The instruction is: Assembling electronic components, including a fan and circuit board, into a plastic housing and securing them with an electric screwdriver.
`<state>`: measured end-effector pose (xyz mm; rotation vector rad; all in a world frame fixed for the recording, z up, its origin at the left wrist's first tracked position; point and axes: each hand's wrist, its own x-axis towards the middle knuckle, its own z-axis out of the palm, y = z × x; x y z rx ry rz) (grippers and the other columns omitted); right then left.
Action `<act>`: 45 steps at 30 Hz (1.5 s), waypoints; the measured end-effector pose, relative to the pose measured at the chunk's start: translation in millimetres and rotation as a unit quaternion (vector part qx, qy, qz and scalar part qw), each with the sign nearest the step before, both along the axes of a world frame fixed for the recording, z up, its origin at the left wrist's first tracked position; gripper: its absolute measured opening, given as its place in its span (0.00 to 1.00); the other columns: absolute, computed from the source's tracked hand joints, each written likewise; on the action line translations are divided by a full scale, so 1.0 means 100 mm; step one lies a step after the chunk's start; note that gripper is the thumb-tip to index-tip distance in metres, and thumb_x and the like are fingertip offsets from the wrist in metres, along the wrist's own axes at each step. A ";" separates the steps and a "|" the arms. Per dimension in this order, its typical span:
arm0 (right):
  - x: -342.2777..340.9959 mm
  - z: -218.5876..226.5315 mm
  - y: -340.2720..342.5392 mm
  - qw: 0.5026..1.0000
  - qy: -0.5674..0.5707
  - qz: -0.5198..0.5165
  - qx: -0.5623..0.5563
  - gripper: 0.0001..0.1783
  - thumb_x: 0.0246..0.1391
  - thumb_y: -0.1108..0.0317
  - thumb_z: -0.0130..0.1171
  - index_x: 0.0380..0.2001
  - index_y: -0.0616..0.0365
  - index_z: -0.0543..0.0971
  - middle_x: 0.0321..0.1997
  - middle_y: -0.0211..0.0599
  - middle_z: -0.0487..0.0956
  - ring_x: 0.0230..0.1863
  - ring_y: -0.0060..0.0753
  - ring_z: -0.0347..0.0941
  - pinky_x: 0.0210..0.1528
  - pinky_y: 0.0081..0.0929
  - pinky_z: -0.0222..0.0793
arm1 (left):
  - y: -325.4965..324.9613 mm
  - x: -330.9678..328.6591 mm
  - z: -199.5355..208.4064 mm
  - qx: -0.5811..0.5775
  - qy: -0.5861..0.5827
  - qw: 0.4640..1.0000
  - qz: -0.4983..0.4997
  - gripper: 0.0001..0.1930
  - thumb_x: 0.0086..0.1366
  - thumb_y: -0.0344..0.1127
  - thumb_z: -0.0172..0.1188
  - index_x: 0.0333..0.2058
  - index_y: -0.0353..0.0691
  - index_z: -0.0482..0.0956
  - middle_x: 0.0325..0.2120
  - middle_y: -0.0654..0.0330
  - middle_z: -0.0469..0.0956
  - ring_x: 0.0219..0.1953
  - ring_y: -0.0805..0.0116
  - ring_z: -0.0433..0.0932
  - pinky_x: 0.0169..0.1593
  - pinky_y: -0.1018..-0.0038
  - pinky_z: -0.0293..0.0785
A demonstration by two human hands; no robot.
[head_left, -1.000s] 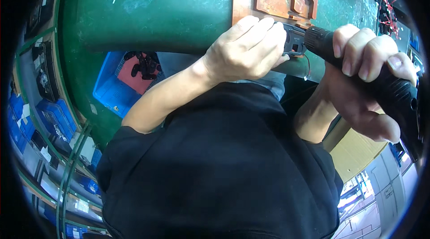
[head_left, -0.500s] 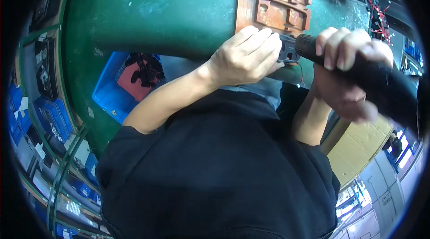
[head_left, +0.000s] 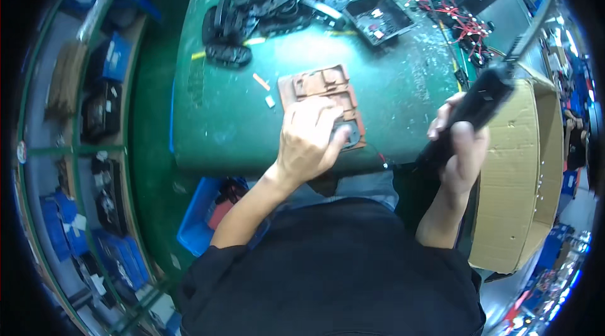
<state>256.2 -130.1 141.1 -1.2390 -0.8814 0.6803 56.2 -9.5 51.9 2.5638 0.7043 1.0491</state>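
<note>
See casing (head_left: 355,135) at near end of jig (head_left: 287,91), under left hand (head_left: 307,137), with fingers bent close; cannot tell whether pinching. See driver (head_left: 480,98) in right hand (head_left: 465,147), fingers wrapped round. Judge casing light, stiff, perhaps slippery; hold by side edges.

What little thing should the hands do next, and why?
I'd probably have the left hand steady the dark part against the brown holder: its thumb is right by that part, and the right hand has the black tool off to the side, away from it.
</note>
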 end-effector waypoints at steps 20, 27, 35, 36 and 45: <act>0.24 -0.13 -0.45 0.999 -0.020 -0.016 0.039 0.23 0.44 0.60 0.73 0.37 0.60 0.72 0.23 0.24 0.70 0.24 0.15 0.60 0.27 0.18 0.59 | 1.69 2.21 0.07 0.088 0.370 0.925 -0.020 0.09 0.45 0.34 0.64 0.25 0.34 0.81 0.26 0.44 0.80 0.33 0.46 0.81 0.39 0.57 0.77; 0.20 -0.10 -0.42 0.999 -0.010 0.019 0.033 0.25 0.43 0.58 0.74 0.37 0.60 0.72 0.23 0.25 0.71 0.24 0.15 0.61 0.27 0.18 0.59 | 1.62 1.98 0.31 -0.001 0.197 0.980 0.023 0.09 0.47 0.34 0.58 0.24 0.33 0.78 0.26 0.44 0.79 0.32 0.46 0.80 0.38 0.58 0.75; 0.10 -0.14 -0.40 0.999 0.024 0.026 0.041 0.24 0.44 0.67 0.71 0.40 0.64 0.71 0.28 0.29 0.75 0.28 0.14 0.69 0.32 0.18 0.67 | 0.31 0.80 0.51 -0.354 -0.086 0.928 -0.078 0.06 0.60 0.25 0.60 0.36 0.30 0.76 0.30 0.59 0.81 0.34 0.74 0.80 0.39 0.79 0.76; 0.07 -0.08 -0.39 0.995 0.077 0.047 0.038 0.24 0.45 0.70 0.69 0.43 0.64 0.70 0.31 0.31 0.75 0.28 0.17 0.71 0.32 0.19 0.69 | 0.08 0.62 0.45 -0.370 -0.110 0.919 -0.083 0.05 0.60 0.25 0.58 0.35 0.32 0.75 0.29 0.60 0.80 0.32 0.75 0.79 0.37 0.80 0.75; -0.31 -0.20 -0.02 0.977 0.132 0.131 0.106 0.31 0.49 0.54 0.63 0.47 0.63 0.65 0.29 0.36 0.69 0.26 0.25 0.68 0.32 0.25 0.68 | -1.06 -0.21 -0.13 -0.617 -0.241 0.748 0.047 0.11 0.69 0.31 0.53 0.46 0.33 0.76 0.33 0.61 0.76 0.31 0.78 0.75 0.29 0.83 0.72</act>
